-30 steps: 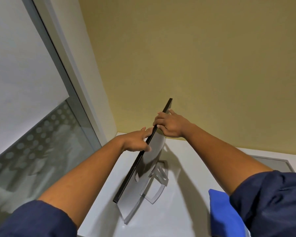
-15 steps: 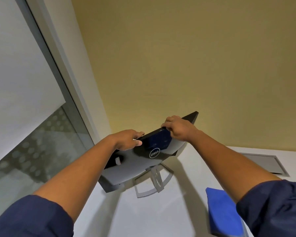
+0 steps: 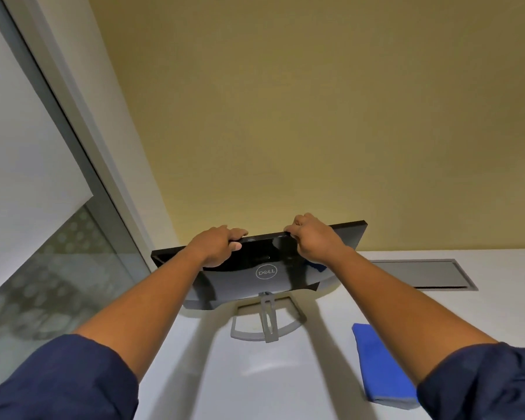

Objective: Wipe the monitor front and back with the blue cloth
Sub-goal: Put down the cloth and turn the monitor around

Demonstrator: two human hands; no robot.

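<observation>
Both of your hands hold a clenched grip on the top edge of the Dell monitor [image 3: 264, 268], left hand [image 3: 215, 245] and right hand [image 3: 314, 239] curled over it. Its glossy back faces you, and it stands on its grey stand [image 3: 267, 321] on the white desk [image 3: 285, 374]. Your blue cloth [image 3: 382, 366] lies folded on the desk, near the stand on its right.

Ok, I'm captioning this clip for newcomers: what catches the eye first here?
Two hands, the left hand and the right hand, grip the top edge of a black monitor at centre, its logo-marked back facing the camera. To the lower right, a folded blue cloth lies untouched on the white desk.
</observation>
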